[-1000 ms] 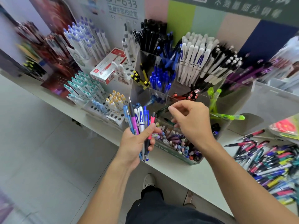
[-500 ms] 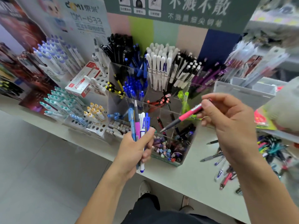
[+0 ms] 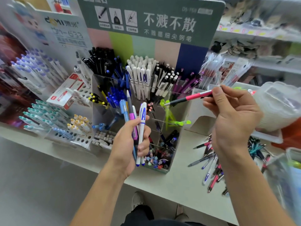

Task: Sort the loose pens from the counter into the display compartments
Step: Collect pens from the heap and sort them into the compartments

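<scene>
My left hand grips a bundle of pens upright in front of the clear display stand: a light blue one, a pink one and white ones with blue lettering. My right hand pinches a pink and black pen by its back end; its tip points left over the upper right compartments. The compartments hold black, blue, white, purple and green pens. Loose pens lie on the counter below my right wrist.
White racks of capped pens and a red and white box stand left of the stand. A green sign board rises behind it. A clear plastic bag and bins sit at the right. Floor lies below the counter edge.
My right hand drew the pink pen out of the bundle in my left hand and lifted it up and to the right. The view tilted upward. My left hand stayed in front of the stand.
</scene>
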`<move>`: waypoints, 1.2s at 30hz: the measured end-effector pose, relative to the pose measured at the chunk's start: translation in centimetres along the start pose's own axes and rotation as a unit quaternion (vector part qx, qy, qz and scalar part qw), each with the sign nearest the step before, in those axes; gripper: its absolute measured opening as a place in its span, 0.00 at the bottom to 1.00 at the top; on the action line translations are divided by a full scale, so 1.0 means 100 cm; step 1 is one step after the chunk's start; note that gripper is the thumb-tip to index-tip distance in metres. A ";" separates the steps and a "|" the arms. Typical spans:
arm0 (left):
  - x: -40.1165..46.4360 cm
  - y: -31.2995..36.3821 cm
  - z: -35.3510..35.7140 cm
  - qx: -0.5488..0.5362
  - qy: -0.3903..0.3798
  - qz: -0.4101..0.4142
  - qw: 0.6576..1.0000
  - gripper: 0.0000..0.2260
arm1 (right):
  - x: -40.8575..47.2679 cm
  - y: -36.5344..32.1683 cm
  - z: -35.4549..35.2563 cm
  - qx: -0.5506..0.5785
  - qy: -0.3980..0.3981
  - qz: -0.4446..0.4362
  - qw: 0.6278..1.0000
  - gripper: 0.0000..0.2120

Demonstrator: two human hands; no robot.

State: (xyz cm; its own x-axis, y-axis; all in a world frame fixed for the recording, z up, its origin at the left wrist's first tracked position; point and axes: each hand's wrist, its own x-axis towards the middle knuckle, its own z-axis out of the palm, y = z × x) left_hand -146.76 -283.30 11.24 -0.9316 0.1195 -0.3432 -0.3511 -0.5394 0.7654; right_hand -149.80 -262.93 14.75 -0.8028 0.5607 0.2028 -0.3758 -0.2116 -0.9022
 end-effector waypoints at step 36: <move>-0.005 -0.011 -0.074 0.086 0.081 -0.004 0.993 0.16 | -0.062 0.081 0.040 -0.420 -0.329 0.030 0.845 0.04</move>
State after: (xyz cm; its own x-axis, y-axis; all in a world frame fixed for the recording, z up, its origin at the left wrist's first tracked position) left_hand -145.19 -288.98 6.56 -0.9066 -0.0197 -0.4216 -0.3819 -0.3870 0.8393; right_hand -149.73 -271.38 7.68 -0.9963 -0.0564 0.0647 -0.0854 0.5747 -0.8139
